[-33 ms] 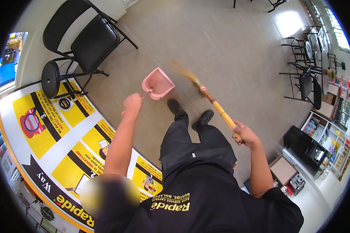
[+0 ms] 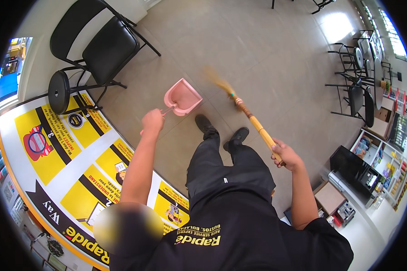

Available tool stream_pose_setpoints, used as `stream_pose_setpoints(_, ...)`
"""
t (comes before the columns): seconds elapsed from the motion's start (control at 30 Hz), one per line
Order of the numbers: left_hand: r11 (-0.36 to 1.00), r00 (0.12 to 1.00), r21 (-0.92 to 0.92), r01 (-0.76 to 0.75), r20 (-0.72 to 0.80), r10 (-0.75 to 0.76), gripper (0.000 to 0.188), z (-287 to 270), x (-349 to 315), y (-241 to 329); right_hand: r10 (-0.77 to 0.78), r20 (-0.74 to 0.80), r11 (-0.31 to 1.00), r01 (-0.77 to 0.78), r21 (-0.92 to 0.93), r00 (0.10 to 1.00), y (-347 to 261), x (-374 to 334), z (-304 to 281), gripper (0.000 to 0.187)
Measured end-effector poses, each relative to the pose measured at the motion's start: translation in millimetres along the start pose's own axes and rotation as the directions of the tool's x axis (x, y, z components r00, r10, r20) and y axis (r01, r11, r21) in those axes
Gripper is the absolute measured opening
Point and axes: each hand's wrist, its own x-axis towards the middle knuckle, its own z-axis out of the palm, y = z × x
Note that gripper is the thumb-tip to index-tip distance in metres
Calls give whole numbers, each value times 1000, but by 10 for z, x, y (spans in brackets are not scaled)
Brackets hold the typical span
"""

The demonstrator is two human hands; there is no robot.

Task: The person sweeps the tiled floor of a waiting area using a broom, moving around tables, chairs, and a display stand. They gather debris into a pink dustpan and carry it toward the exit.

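Note:
A pink dustpan [image 2: 183, 97] is held low over the tiled floor, its open edge turned to the right. My left hand [image 2: 153, 121] is closed around the dustpan's thin handle. To the right, a broom [image 2: 257, 126] with a yellow, bamboo-like handle slants across the view. My right hand [image 2: 286, 154] grips it near the handle's end. The broom's straw bristles [image 2: 217, 80] are blurred and lie ahead and to the right of the dustpan, apart from it. My two dark shoes [image 2: 236, 139] stand on the floor just behind.
A black folding chair [image 2: 111, 49] and a round black stool [image 2: 59, 92] stand at the left. Along the left wall runs a yellow and white printed panel [image 2: 88, 149]. More chairs [image 2: 355, 99] line the right side, with a monitor [image 2: 352, 171] and a shelf [image 2: 386, 158] nearer.
The broom has shifted slightly to the right, its bristles a little farther from the dustpan. The dustpan and my left hand have moved slightly left.

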Motion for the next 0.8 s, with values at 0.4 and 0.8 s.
stream_pose_setpoints(0.4, 999, 998, 47, -26, -57, 29, 24, -77, 438, -1, 50, -116, 935, -88, -343, 992, -412, 2061, 1532, 44)
stream_pose_setpoints(0.8, 1000, 996, 15, -10, -88, 11, 23, 152, 359, -184, -10, 11, 968, 12, -252, 1000, -385, 261, 595, 56)
